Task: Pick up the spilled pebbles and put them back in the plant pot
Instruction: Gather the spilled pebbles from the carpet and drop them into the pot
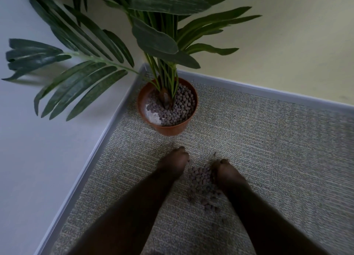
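A heap of small grey-brown spilled pebbles [203, 184] lies on the carpet between my two hands. My left hand [172, 164] rests just left of the heap, fingers bunched and pointing down at the carpet; its palm is hidden. My right hand [228, 173] presses against the heap's right side, fingers curled down onto the pebbles. A terracotta-coloured plant pot [168, 129] stands in the room's corner beyond the hands. It is mostly covered with the same pebbles, with a bare white patch at its left. A green palm-like plant [153, 38] rises from it.
Grey skirting [268, 93] lines the two walls that meet behind the pot. Long leaves [80, 82] hang out to the left over the wall side. A few stray pebbles [208, 206] lie on the patterned grey carpet [277, 149] near the heap.
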Motion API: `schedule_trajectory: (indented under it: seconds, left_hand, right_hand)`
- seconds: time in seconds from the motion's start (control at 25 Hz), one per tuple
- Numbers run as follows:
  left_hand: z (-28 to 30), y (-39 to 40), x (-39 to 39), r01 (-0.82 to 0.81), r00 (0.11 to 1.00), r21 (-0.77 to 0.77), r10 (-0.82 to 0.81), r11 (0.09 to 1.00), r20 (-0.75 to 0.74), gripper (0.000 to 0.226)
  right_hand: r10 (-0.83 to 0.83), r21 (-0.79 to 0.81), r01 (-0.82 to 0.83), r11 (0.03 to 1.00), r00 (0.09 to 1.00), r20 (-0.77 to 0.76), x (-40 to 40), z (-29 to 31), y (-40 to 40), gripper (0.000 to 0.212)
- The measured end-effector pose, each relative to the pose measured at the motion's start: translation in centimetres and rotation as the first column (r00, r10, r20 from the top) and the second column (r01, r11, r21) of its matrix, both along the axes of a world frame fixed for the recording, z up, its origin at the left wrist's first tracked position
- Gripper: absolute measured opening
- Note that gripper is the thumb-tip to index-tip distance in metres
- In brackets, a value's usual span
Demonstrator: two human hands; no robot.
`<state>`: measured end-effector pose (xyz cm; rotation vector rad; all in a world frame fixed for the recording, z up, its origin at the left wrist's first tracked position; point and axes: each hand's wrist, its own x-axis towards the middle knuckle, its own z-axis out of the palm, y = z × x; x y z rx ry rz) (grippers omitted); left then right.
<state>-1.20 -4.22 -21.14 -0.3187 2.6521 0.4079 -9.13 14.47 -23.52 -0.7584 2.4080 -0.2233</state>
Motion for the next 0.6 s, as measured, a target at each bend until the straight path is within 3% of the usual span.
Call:
schedule_trajectory:
  seconds: [0.08, 0.16, 0.32, 0.48, 0.6]
  left_hand:
    - [0.7, -0.8, 1.1, -0.02, 0.997, 0.052, 0.023, 0.998, -0.068, 0.022]
    - [2.2, -1.7, 1.9, -0.037, 0.968, 0.144, 0.071, 0.989, -0.242, 0.016]
    - [5.6, -3.7, 2.9, -0.102, 0.764, 0.22, 0.218, 0.97, -0.608, 0.01]
    - [7.7, -6.3, 2.9, -0.241, 0.643, 0.232, 0.334, 0.942, -0.689, 0.01]
    - [8.9, -8.2, 2.2, -0.338, 0.609, 0.257, 0.419, 0.905, -0.673, 0.012]
  right_hand:
    - [0.02, 0.037, -0.021, 0.999, 1.0, 0.02, -0.7, 0.5, -0.4, 0.03]
    - [-0.046, 0.047, 0.041, 0.998, 0.992, 0.114, -0.9, 1.6, -0.4, 0.023]
    - [-0.134, 0.03, 0.13, 0.991, 0.978, 0.161, -1.2, 3.7, 0.5, 0.016]
    - [-0.194, -0.026, 0.203, 0.979, 0.961, 0.198, -1.2, 5.8, 1.8, 0.012]
    - [-0.278, -0.159, 0.353, 0.922, 0.889, 0.363, -1.5, 8.5, 1.0, 0.016]
